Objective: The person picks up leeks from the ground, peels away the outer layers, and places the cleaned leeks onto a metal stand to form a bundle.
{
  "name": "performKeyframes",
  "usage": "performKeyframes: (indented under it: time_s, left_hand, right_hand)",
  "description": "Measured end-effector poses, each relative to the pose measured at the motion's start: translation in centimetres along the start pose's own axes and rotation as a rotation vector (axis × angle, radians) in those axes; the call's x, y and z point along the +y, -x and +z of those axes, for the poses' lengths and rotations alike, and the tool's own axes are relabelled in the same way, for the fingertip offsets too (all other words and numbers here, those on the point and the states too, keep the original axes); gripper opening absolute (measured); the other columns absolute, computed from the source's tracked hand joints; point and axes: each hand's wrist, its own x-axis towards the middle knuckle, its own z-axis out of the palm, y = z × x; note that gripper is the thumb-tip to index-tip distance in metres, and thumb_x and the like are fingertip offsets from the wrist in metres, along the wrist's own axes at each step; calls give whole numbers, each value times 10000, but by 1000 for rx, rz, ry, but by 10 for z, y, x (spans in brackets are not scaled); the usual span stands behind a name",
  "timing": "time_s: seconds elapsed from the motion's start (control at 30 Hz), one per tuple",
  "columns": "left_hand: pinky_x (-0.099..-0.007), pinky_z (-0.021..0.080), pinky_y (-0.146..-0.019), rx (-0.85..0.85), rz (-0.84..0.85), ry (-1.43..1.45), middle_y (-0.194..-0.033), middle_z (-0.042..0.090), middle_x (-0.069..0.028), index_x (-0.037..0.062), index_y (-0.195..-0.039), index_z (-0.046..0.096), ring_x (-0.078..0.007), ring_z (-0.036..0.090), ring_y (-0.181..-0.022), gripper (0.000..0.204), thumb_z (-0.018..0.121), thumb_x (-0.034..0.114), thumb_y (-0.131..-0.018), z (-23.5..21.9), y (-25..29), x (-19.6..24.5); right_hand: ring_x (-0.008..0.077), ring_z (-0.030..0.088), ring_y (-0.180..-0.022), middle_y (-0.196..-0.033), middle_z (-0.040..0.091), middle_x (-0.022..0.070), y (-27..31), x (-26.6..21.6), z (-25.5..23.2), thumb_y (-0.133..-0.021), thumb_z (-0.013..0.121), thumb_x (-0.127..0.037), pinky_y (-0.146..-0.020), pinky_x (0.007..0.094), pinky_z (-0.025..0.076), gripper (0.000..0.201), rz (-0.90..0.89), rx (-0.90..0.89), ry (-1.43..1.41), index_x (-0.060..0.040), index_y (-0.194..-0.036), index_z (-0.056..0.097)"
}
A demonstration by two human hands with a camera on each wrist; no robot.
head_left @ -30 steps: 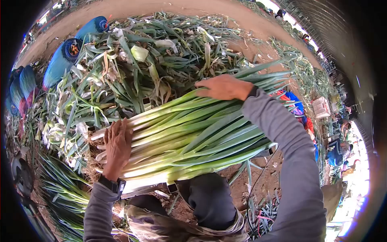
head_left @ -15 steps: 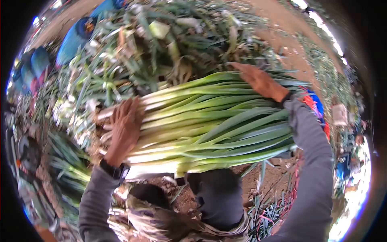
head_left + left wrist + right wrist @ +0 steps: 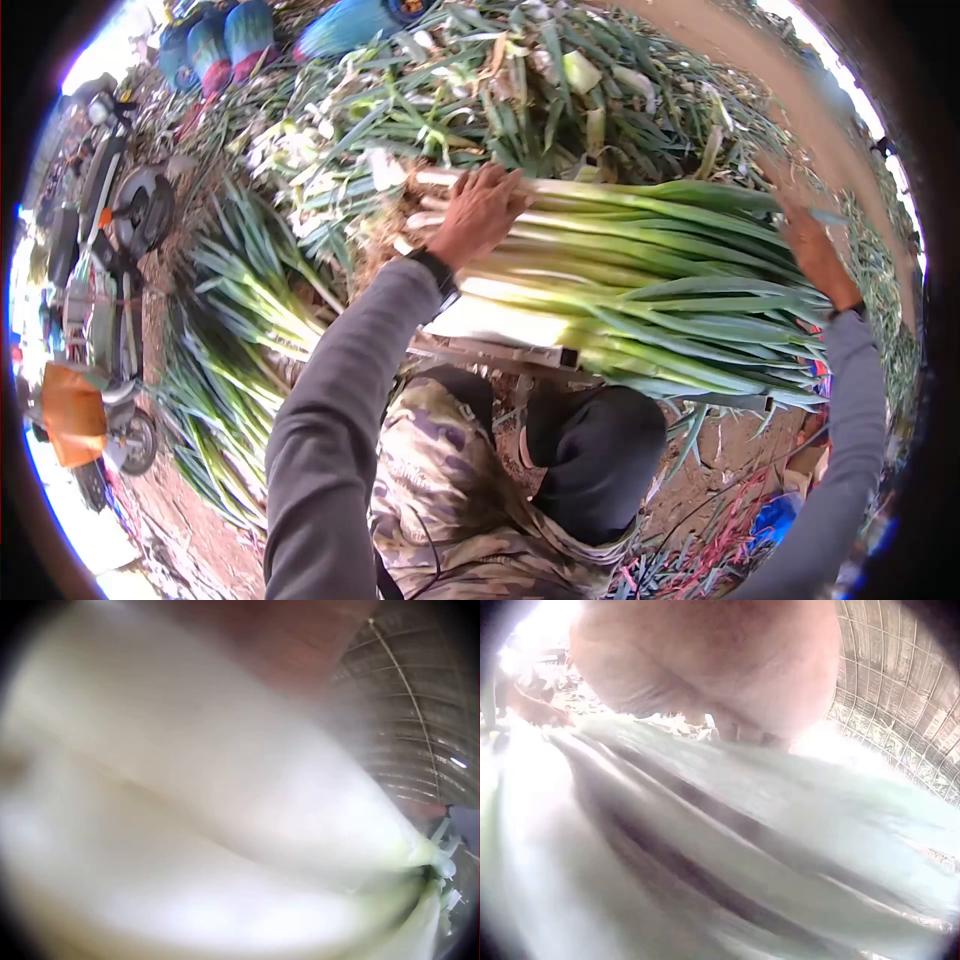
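Observation:
A wide layer of long green onions [image 3: 640,262] lies across a low stand [image 3: 500,352] in front of the person's knees, white root ends to the left and green leaves to the right. My left hand [image 3: 483,215] rests over the white stems near the roots; in the left wrist view the pale stems [image 3: 210,772] fill most of the picture. At the leafy end, my right hand [image 3: 812,248], blurred, lies along the far edge with its fingers stretched out. The right wrist view has its palm [image 3: 712,660] right above the leaves [image 3: 705,825].
Behind the stand rises a heap of trimmed leaves [image 3: 540,90]. More green onions [image 3: 235,370] lie on the ground at left, near a parked motorbike [image 3: 130,210]. Blue net-wrapped bundles [image 3: 350,28] lie at the back left. Pink string [image 3: 700,540] is on the ground at right.
The head view has swung left, so the onions sit further right in it. My right hand has slid toward the leaf tips. My left hand stays on the white stems.

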Motion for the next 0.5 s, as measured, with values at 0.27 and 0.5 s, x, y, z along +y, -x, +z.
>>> performKeyframes:
  time_s: [0.27, 0.5]
  left_hand:
    - [-587, 298, -1217, 80, -108, -29, -1470, 547, -179, 95, -1457, 573, -386, 449, -1439, 640, 575, 561, -1019, -23, 15, 4]
    - [-522, 526, -963, 229, -91, 166, -1258, 656, -222, 31, -1282, 680, -431, 643, -1119, 453, 601, 406, -1040, -42, 72, -22]
  right_hand:
    - [295, 447, -1480, -1578, 511, 178, -27, -58, -2, -1100, 508, -255, -1248, 390, 301, 497, -68, -32, -366, -15, -1535, 500]
    - [367, 547, -1380, -1463, 592, 211, -1, -134, -46, -1072, 576, -272, -1170, 429, 414, 419, -206, 0, 63, -57, -1431, 603]
